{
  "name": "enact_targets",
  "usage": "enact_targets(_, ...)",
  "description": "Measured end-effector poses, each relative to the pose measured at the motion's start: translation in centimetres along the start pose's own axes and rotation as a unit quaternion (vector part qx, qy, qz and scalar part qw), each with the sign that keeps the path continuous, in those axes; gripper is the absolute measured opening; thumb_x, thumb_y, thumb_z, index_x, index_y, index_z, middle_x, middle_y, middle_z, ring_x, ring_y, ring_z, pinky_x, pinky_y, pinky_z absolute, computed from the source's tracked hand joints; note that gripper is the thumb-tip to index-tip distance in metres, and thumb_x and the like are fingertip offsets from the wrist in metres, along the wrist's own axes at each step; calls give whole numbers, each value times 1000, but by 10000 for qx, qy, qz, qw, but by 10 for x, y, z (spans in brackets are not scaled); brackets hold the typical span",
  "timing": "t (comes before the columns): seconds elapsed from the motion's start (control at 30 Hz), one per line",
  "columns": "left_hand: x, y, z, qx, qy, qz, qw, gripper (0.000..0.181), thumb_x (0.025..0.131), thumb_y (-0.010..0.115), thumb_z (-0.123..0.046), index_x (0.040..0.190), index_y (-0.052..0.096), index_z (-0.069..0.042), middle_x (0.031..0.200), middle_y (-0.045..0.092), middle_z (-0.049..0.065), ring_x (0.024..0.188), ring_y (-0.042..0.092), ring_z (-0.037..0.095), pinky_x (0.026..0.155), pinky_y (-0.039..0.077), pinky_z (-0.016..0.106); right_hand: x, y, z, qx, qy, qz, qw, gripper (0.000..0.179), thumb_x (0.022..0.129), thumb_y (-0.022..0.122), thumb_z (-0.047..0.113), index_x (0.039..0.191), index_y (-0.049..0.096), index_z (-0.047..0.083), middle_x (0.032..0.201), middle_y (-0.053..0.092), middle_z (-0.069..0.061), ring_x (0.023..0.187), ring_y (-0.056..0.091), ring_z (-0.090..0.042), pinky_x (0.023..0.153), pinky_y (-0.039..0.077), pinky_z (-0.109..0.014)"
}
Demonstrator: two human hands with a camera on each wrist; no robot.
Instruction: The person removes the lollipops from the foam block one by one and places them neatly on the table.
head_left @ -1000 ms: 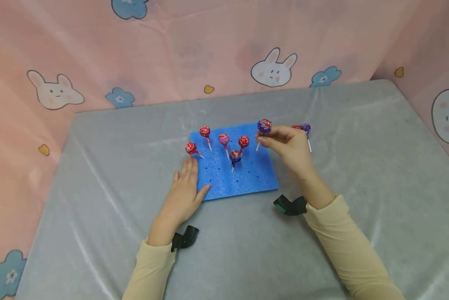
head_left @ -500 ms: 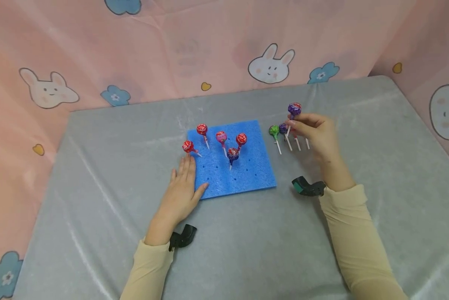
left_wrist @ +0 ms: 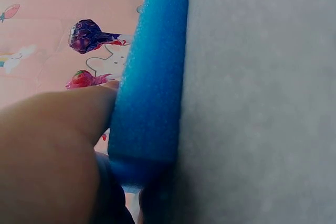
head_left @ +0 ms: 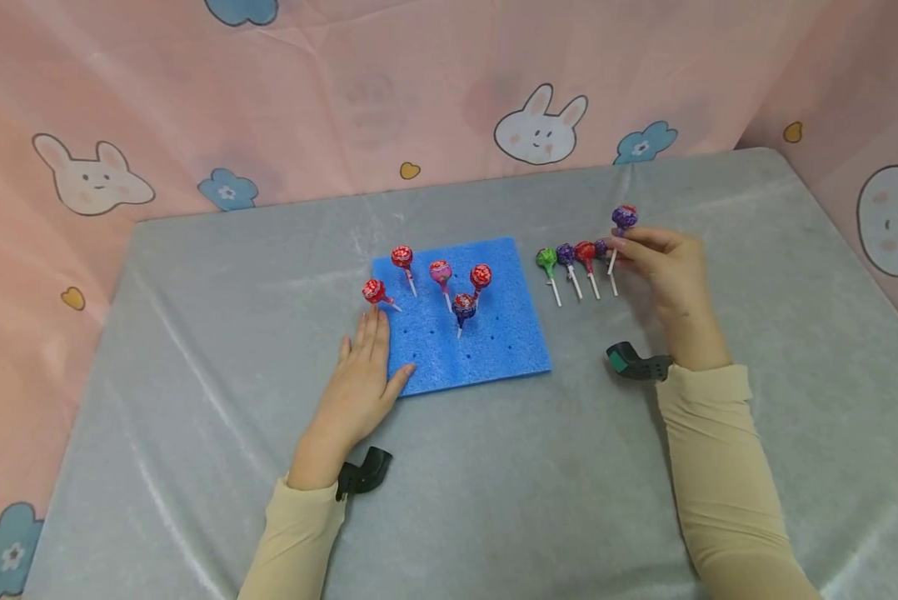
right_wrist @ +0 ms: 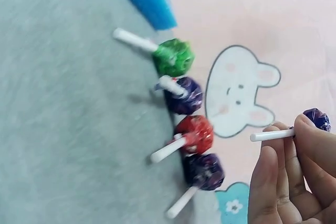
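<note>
Lollipop [head_left: 625, 217], round, purple-wrapped, has moved off blue foam slab [head_left: 486, 362], unplanted; right hand [head_left: 677, 279] pinches it, left hand [head_left: 357, 382], apparently straight-fingered, touches slab.

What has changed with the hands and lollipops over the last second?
The right hand carried a purple lollipop rightward, from over the blue foam board to the right end of the lollipop row, still holding it. The left hand stayed at the board's left edge; five lollipops stayed stuck in the board.

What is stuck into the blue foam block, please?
Three red lollipops, a pink one and a purple one stick up from the block; their lower ends are hidden inside.
</note>
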State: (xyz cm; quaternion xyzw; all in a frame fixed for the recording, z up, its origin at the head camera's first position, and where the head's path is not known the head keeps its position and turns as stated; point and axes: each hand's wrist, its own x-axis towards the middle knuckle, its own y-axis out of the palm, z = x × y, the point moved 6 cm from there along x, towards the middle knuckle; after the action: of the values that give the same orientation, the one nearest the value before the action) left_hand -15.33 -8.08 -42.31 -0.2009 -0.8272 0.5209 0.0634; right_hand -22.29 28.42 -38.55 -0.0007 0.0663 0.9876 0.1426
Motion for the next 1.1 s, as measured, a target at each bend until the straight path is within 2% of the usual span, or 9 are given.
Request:
enact_targets(0.17, 0, 0, 0, 2, 7, -17, 10000, 75, 100, 42, -38, 148, 4, 5, 156, -3, 17, 143, -2, 29, 112, 4, 51, 1, -6, -7, -142, 130, -93, 9998, 18, 84, 65, -6, 76, 74, 8, 77, 69, 1, 69, 67, -8, 64, 53, -19)
enact_targets(0.43, 0, 1, 0, 15, 45, -55, 10000, 74, 100, 41, -37, 148, 4, 5, 156, -2, 18, 143, -1, 30, 112, 5, 51, 3, -20, -18, 7, 323, -271, 9991, 20, 84, 65, -7, 74, 74, 8, 75, 70, 2, 66, 67, -8, 59, 53, -19)
enact_targets(0.73, 0, 1, 0, 12, 60, -67, 10000, 74, 100, 42, -37, 148, 4, 6, 156, -2, 18, 143, -1, 30, 112, 5, 51, 4, -37, -28, -384, 834, -551, 9942, 17, 81, 71, -1, 73, 74, 13, 74, 69, 6, 66, 66, -5, 59, 52, -17)
enact_targets(1.1, 0, 0, 0, 0, 31, -21, 10000, 74, 100, 41, -38, 148, 4, 5, 156, -3, 17, 143, -1, 30, 112, 5, 51, 7, -45, -32, -489, 917, -651, 9925, 25, 80, 71, -2, 68, 74, 19, 68, 69, 7, 61, 67, -5, 58, 52, -17)
